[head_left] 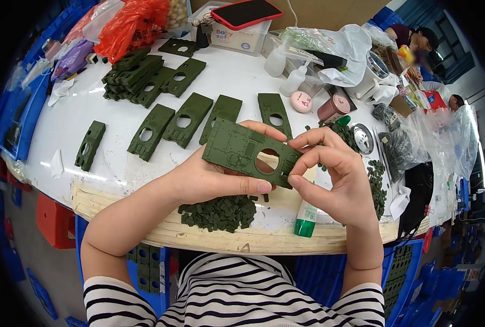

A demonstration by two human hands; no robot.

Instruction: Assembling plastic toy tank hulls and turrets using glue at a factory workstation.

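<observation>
A dark green plastic model tank hull [230, 148] with a round hole lies tilted in my left hand [215, 177], thumb along the near edge and fingers behind. My right hand [329, 174] has its thumb and fingertips closed at the hull's right end; any small part between them is hidden. Below the hull, a pile of small green parts [219, 213] lies near the table's front edge. A white tube with a green cap [306, 219] rests beneath my right hand. More green hulls [185, 120] lie in a row beyond my hands.
Stacked hulls [136, 76] and a red plastic bag [136, 27] are at the far left. A red-edged phone [246, 13] lies on a clear box [237, 35]. White squeeze bottles [294, 79], a pink jar [334, 109] and a round metal tin [363, 139] stand right. Other people sit far right.
</observation>
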